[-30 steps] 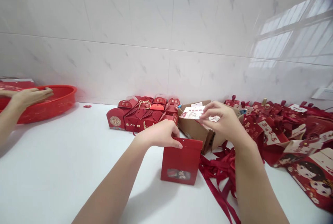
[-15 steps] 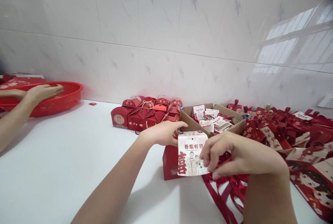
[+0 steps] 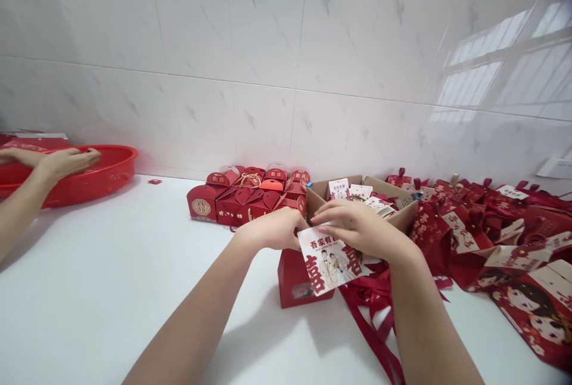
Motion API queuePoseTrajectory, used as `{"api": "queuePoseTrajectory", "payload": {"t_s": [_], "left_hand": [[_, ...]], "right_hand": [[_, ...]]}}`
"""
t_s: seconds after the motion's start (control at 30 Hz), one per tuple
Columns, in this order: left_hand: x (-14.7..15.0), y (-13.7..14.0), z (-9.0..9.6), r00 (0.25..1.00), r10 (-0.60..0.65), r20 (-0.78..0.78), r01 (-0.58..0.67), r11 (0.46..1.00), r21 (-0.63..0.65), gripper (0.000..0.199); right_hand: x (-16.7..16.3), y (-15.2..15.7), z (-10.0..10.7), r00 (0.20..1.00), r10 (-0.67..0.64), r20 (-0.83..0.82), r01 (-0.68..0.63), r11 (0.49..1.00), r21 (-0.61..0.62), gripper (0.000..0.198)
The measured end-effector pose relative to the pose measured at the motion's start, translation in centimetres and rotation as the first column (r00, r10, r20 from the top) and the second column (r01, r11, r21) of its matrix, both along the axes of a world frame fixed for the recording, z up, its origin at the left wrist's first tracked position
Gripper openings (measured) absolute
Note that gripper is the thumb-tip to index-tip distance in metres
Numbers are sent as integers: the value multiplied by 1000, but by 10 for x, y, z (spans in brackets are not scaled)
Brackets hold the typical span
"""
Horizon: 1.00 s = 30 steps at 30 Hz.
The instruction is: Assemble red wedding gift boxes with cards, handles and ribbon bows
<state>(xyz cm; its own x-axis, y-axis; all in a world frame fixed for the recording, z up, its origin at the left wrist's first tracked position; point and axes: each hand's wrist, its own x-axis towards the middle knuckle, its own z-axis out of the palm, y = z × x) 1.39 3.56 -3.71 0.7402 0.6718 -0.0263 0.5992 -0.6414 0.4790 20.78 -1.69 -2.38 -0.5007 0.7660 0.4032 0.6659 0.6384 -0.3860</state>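
Observation:
A white printed card [image 3: 333,266] with a couple and red characters hangs tilted in front of a small red gift box [image 3: 292,278] standing on the table. My left hand [image 3: 270,230] is closed at the card's upper left corner, its fingertips partly hidden behind the card. Over the card's top edge bends my right hand [image 3: 357,227], fingers closed on that edge. The card covers the upper and right parts of the box. Dark red ribbons [image 3: 369,319] lie loose below my right wrist.
Behind my hands stands a cardboard box [image 3: 404,215] of similar cards. Several closed red boxes [image 3: 205,203] sit to its left, and many red gift bags [image 3: 460,236] crowd the right. A co-worker's hands [image 3: 62,164] are over a red basin [image 3: 114,164] at far left.
My right hand has moved from the card's right side up to its top edge. The card has tilted, showing its right side. The view has shifted slightly.

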Motion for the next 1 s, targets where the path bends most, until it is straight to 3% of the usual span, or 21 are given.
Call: {"api": "queuePoseTrajectory", "payload": {"t_s": [0.23,0.37,0.43,0.57,0.77,1.0], "left_hand": [[-3,-1,4,993,-42,-109,42,999,-2,16],[-15,-11,18,983,-30,-183,32,999,7,53],[-22,-15,24,979,11,-203,-8,1000,15,47],[-29,-18,29,991,39,-130,-36,999,27,28],[-24,-15,25,991,43,-129,-40,999,26,33],[-23,-17,25,987,40,-159,-25,995,92,32]], "right_hand": [[0,4,-8,998,-54,14,56,966,-254,28],[1,8,-9,993,-63,105,96,931,-352,19],[2,8,-9,989,-50,138,100,920,-379,17],[2,8,-9,990,-1,144,59,917,-395,22],[-6,8,-13,984,-23,177,76,952,-298,20],[-12,8,-15,984,0,176,51,958,-282,20]]}}
